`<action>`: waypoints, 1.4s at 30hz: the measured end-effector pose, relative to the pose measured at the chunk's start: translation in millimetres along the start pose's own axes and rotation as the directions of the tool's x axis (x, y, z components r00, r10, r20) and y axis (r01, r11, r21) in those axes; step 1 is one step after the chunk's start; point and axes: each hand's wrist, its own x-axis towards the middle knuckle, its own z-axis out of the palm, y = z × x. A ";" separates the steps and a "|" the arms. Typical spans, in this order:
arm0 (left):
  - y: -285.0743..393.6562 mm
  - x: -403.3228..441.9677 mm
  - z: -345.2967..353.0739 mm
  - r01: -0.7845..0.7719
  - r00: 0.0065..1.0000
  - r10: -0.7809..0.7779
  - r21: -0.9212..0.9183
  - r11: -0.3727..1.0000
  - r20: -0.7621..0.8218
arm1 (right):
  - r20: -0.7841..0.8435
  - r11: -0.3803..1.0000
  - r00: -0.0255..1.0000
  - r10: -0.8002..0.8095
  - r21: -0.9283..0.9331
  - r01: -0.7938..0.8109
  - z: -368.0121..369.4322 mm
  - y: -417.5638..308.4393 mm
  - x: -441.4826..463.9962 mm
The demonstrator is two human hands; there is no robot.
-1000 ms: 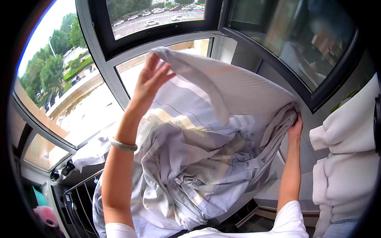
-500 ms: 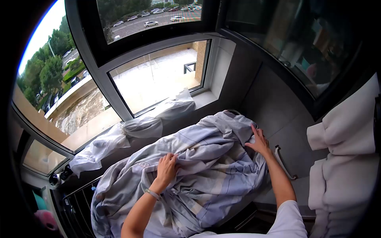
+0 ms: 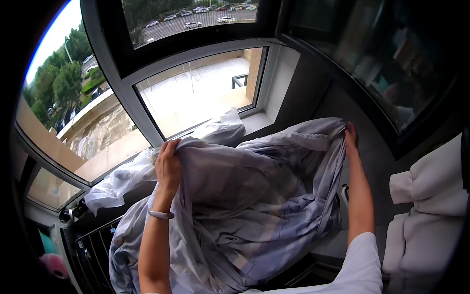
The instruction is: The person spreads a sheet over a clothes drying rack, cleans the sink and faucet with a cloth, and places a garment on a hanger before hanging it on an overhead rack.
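Observation:
A large, crumpled grey-blue duvet cover (image 3: 254, 215) with pale stripes drapes over a black rack. My left hand (image 3: 168, 159) grips its upper edge near the window, and the cloth hangs in folds below that hand. On the right, my right hand (image 3: 350, 139) is closed on a raised corner. Between my hands the fabric sags into a hollow. A bracelet (image 3: 160, 214) circles my left wrist. The right fingers are partly hidden behind the cloth.
Thin black bars of the rack (image 3: 98, 240) show at lower left. A white crumpled cloth (image 3: 122, 179) lies along the windowsill. An open dark-framed window pane (image 3: 352, 63) juts in at upper right. Pale garments (image 3: 431, 196) hang at the right edge.
Both hands have risen from the cover, the left moving left and up, the right moving right and up. Edges of the cover are now lifted in both.

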 end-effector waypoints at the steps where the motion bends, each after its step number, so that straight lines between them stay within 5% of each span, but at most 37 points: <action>1: -3.4 -6.9 5.8 -0.048 0.997 0.050 -0.029 0.998 0.051 | -0.003 1.000 1.000 0.004 -0.002 -0.004 -4.6 5.7 -3.7; 3: 3.4 -41.6 8.8 -0.066 0.978 0.058 0.031 0.997 0.200 | 0.136 0.840 0.989 -0.051 -0.530 0.116 -20.9 27.0 -25.9; 6: 35.9 -109.4 -6.5 -0.047 0.915 0.132 -0.223 0.974 0.382 | 0.068 0.808 0.994 -0.087 -0.579 0.110 -59.5 49.6 -79.7; 7: 43.9 -139.5 -12.8 0.094 0.853 0.085 -0.313 0.945 0.515 | 0.018 0.760 0.999 -0.032 -0.648 0.036 -71.6 52.7 -105.8; 9: 54.5 -202.8 -22.4 0.069 0.705 0.126 -0.245 0.967 0.698 | -0.084 0.659 0.996 0.006 -0.749 -0.067 -84.8 56.3 -177.4; 12: 71.3 -291.5 -12.0 -0.129 0.707 0.268 -0.252 0.959 0.655 | -0.038 0.427 0.977 -0.208 -0.903 0.056 -84.3 72.9 -292.9; 13: 67.5 -310.0 -6.9 -0.172 0.719 0.271 -0.214 0.962 0.640 | -0.043 0.420 0.993 -0.110 -0.907 0.007 -80.3 78.9 -322.2; 15: 60.0 -347.3 2.9 -0.250 0.743 0.277 -0.131 0.959 0.609 | 0.039 0.502 0.985 -0.166 -0.857 0.118 -78.2 101.1 -357.0; 17: 41.6 -365.1 5.4 -0.077 0.700 0.206 -0.215 0.974 0.683 | 0.045 0.485 0.968 -0.248 -0.859 0.164 -91.3 121.5 -357.4; 19: 54.9 -345.5 -2.1 -0.041 0.704 0.171 -0.201 0.979 0.689 | -0.265 0.833 0.964 -0.020 -0.538 -0.130 -114.9 120.5 -326.8; 21: 67.8 -333.2 -11.5 0.018 0.759 0.193 -0.316 0.948 0.621 | -0.296 0.810 0.899 -0.322 -0.578 0.099 -138.8 106.3 -284.4; 24: 102.3 -311.0 -32.2 0.099 0.785 0.210 -0.453 0.886 0.583 | -0.380 0.825 0.847 -0.372 -0.554 0.114 -147.1 69.0 -230.9; 26: 110.9 -307.0 -34.0 0.147 0.815 0.229 -0.572 0.807 0.532 | -0.275 0.807 0.905 -0.324 -0.580 0.113 -150.4 85.2 -198.6; 27: 110.4 -309.5 -31.7 0.171 0.834 0.205 -0.594 0.786 0.512 | -0.218 0.840 0.970 -0.111 -0.542 -0.026 -129.8 67.0 -203.4; 28: 109.9 -314.2 -34.1 0.194 0.841 0.164 -0.570 0.799 0.516 | -0.173 0.630 0.970 -0.172 -0.776 -0.026 -162.9 149.6 -170.9; 29: 107.5 -319.8 -36.6 0.216 0.847 0.126 -0.552 0.806 0.516 | -0.209 0.497 0.978 0.025 -0.846 -0.193 -117.1 88.6 -202.1; 30: 100.9 -327.0 -40.5 0.218 0.851 0.108 -0.532 0.818 0.514 | -0.233 0.396 0.972 -0.037 -0.896 -0.200 -90.8 75.8 -219.5; 32: 83.2 -340.9 -57.2 0.251 0.874 0.019 -0.484 0.838 0.485 | 0.052 0.442 0.917 -0.395 -0.865 0.239 -70.0 94.4 -243.2; 33: 75.6 -341.6 -67.4 0.252 0.883 0.003 -0.479 0.841 0.470 | 0.087 0.445 0.918 -0.386 -0.854 0.269 -38.5 76.1 -266.7; 35: 52.7 -350.1 -93.9 0.297 0.918 -0.149 -0.388 0.872 0.369 | 0.162 0.723 0.900 -0.404 -0.546 0.423 21.5 39.8 -325.1; 39: -7.0 -365.2 -155.2 0.432 0.902 -0.428 -0.158 0.888 0.065 | 0.318 0.791 0.848 -0.425 -0.325 0.518 109.7 -24.1 -434.6; 42: -61.8 -388.7 -211.3 0.513 0.858 -0.501 0.136 0.848 -0.115 | 0.506 0.843 0.765 -0.399 -0.125 0.523 148.2 -51.4 -517.1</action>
